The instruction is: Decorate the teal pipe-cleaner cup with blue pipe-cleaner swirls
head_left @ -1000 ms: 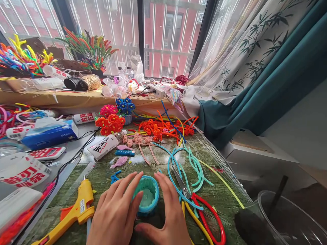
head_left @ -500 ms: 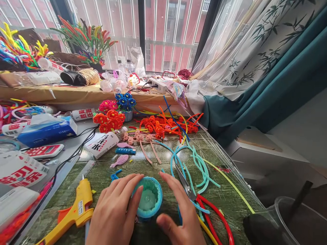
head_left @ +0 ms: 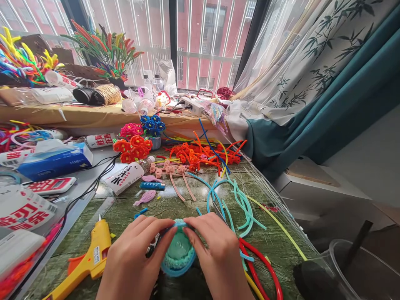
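Two bare hands worked close together over a small teal cup with a fuzzy lining, which sat near the middle of the near edge of a dark green, wood-patterned table. Half a second earlier both hands had been open, curved on either side of the cup with the thumbs well apart. Now they had closed in: the left hand and the right hand each pinched the cup's far rim between thumb and fingers, their fingertips nearly meeting there.

To the right, the right hand now covered the middle of the scissors, whose pivot had shown before; the red handles lay just beside it. Light blue and teal fuzzy stems curled beyond. To the left, a yellow glue gun lay beside the left hand. Farther off were two pink fish-shaped pieces, a white-labelled bottle on its side and orange fuzzy flowers, their arrangement unchanged.
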Available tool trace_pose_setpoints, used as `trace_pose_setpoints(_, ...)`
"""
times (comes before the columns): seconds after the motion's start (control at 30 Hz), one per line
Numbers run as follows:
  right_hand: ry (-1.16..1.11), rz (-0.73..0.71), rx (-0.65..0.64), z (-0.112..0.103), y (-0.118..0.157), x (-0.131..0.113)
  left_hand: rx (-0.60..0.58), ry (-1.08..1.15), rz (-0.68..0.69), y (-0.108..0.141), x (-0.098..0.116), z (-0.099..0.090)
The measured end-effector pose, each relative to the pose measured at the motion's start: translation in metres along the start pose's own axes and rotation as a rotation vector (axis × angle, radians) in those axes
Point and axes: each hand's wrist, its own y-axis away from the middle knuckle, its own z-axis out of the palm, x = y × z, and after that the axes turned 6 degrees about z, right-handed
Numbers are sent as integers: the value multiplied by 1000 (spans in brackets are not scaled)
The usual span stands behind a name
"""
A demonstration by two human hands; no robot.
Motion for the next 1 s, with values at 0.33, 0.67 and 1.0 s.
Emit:
trace_pose_setpoints(0.33, -3, -124, 85, -9, -2, -8, 50, -66, 135, 2, 12, -14)
trace_pose_setpoints(0.67, 71, -219, 120, -11, -6, -14, 93, -53, 127, 2, 18, -18)
trace_pose_setpoints(1.0, 67, -317, 10, -17, -8, -11, 60, -63, 187, 2, 12, -17)
